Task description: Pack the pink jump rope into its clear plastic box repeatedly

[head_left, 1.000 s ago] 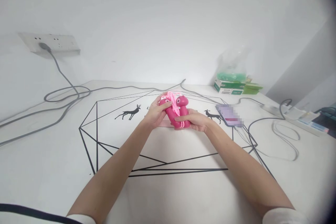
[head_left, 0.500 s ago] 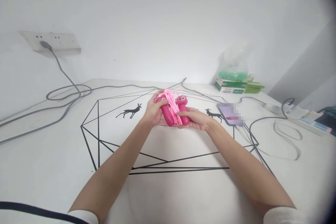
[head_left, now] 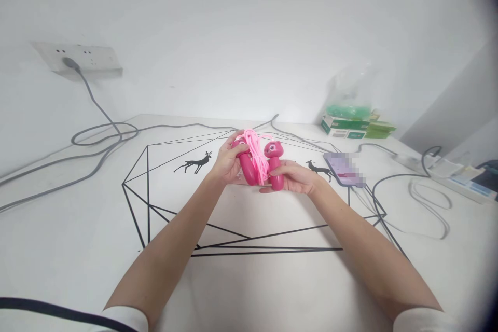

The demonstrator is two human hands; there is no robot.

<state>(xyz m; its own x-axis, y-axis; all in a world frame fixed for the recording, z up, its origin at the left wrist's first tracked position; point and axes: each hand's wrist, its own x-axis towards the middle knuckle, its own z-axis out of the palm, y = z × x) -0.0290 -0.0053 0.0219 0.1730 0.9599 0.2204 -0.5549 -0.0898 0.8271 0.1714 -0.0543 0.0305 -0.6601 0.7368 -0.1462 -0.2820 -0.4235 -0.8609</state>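
A bundle of pink cord (head_left: 257, 154) hangs between two dark pink handles above the white table. My left hand (head_left: 229, 160) is closed round the left handle (head_left: 248, 167) and the side of the cord bundle, its thumb across the handle's top. The right handle (head_left: 276, 166), topped by an animal head with large eyes, stands nearly upright in my right hand (head_left: 294, 176). My right thumb presses on its front, and some of the fingers lie behind and below it. The hidden fingertips cannot be made out.
A phone (head_left: 344, 168) lies right of my hands, with cables around it. Green and white boxes (head_left: 344, 127) under a plastic bag (head_left: 348, 93) stand at the back right. Grey cable (head_left: 97, 135) loops at the left, below a wall socket (head_left: 83, 57).
The right handle has moved slightly right, away from the cord bundle, and stands more upright in my right hand. My left hand keeps its hold. The view has shifted a little.
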